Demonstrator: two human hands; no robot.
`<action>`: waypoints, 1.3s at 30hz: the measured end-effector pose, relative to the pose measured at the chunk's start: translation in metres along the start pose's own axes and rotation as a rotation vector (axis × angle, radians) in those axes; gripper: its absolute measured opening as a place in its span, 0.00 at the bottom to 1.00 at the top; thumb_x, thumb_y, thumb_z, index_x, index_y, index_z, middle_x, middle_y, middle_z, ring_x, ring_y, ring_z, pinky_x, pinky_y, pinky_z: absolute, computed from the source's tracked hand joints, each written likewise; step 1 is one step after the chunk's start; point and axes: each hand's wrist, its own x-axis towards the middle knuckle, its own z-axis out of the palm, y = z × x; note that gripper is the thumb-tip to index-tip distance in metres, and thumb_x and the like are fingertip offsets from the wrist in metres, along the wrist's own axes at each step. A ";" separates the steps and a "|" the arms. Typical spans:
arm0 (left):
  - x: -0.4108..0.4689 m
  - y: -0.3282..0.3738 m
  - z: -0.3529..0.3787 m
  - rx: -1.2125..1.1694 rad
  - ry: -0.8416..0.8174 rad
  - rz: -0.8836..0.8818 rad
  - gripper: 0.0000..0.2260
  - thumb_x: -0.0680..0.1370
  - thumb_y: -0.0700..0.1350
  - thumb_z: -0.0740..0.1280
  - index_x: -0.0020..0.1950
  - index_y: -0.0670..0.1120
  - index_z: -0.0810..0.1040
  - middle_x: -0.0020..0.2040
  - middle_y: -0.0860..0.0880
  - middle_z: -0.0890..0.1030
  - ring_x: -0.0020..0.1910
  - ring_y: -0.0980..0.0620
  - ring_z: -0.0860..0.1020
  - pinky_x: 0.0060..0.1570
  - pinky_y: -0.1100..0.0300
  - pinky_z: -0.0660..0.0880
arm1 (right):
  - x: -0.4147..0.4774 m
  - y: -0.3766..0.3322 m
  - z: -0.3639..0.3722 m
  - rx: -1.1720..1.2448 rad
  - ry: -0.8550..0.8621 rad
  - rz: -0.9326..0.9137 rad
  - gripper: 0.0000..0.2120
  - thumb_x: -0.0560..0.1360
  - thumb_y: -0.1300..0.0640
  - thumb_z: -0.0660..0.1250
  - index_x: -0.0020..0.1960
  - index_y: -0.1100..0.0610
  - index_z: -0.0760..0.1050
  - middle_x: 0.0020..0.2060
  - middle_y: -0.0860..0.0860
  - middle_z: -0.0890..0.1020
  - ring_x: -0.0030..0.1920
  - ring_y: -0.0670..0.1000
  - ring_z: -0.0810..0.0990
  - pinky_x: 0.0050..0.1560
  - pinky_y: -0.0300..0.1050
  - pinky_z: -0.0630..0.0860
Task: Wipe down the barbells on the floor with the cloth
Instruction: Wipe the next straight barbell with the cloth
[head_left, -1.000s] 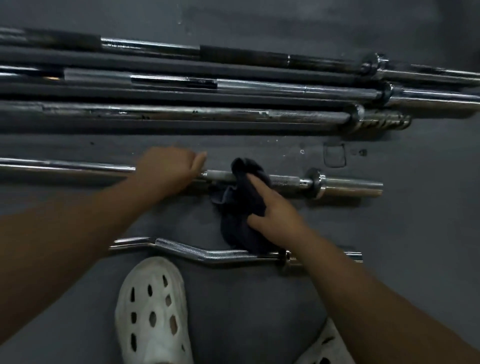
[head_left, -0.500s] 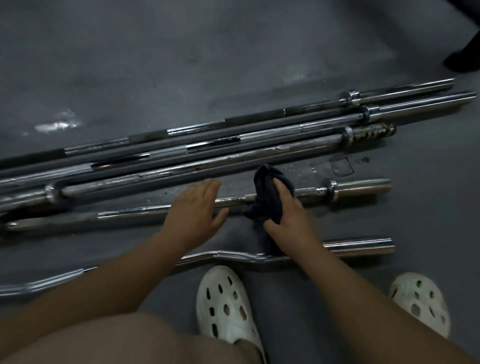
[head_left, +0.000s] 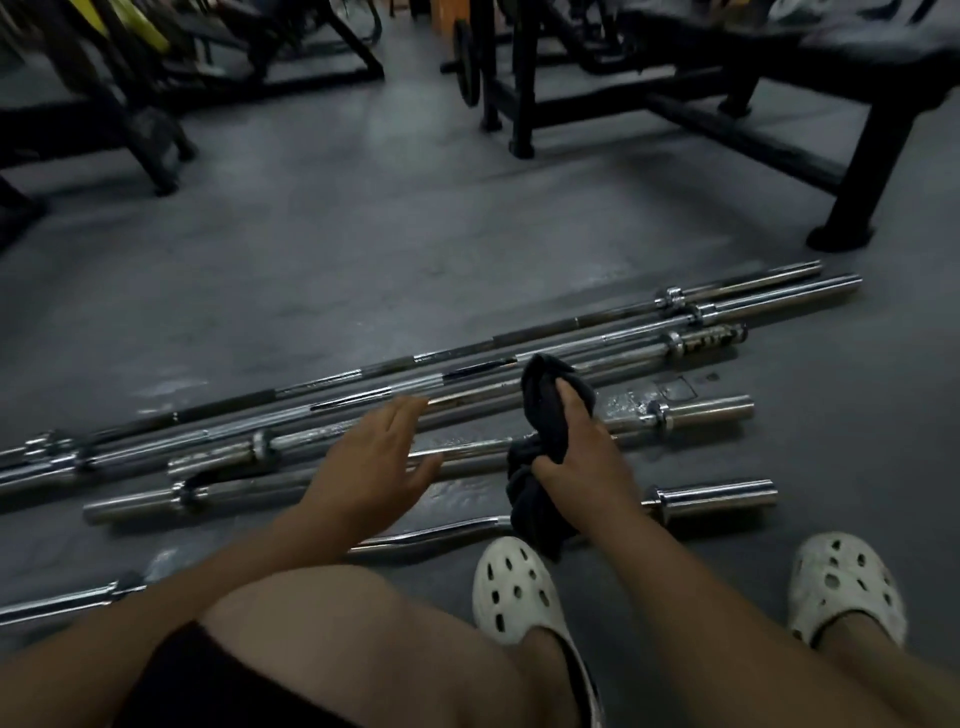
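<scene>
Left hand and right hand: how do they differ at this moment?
The left hand is open, fingers straight, and holds nothing; the right hand grips the dark cloth. The left hand lies flat, palm down; the right hand is curled. Both are over the short straight barbell.
</scene>
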 end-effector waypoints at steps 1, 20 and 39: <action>-0.008 -0.002 -0.009 0.027 0.004 0.016 0.30 0.78 0.59 0.63 0.77 0.48 0.63 0.74 0.47 0.68 0.72 0.46 0.68 0.69 0.52 0.65 | -0.009 -0.006 -0.002 -0.002 0.015 -0.003 0.43 0.76 0.52 0.67 0.78 0.35 0.42 0.73 0.56 0.66 0.65 0.61 0.74 0.62 0.59 0.76; 0.032 -0.065 0.060 -0.010 -0.144 -0.010 0.30 0.79 0.56 0.64 0.78 0.49 0.59 0.75 0.46 0.66 0.71 0.44 0.68 0.67 0.48 0.68 | 0.038 0.024 0.020 -0.135 -0.028 0.076 0.42 0.72 0.54 0.71 0.78 0.45 0.51 0.70 0.55 0.72 0.63 0.61 0.76 0.61 0.55 0.75; 0.127 -0.138 0.239 0.086 -0.414 0.115 0.26 0.74 0.60 0.55 0.63 0.45 0.75 0.57 0.43 0.80 0.52 0.40 0.80 0.52 0.48 0.76 | 0.187 0.137 0.104 -0.351 -0.088 0.325 0.31 0.77 0.58 0.63 0.79 0.49 0.61 0.78 0.59 0.57 0.76 0.63 0.55 0.74 0.55 0.60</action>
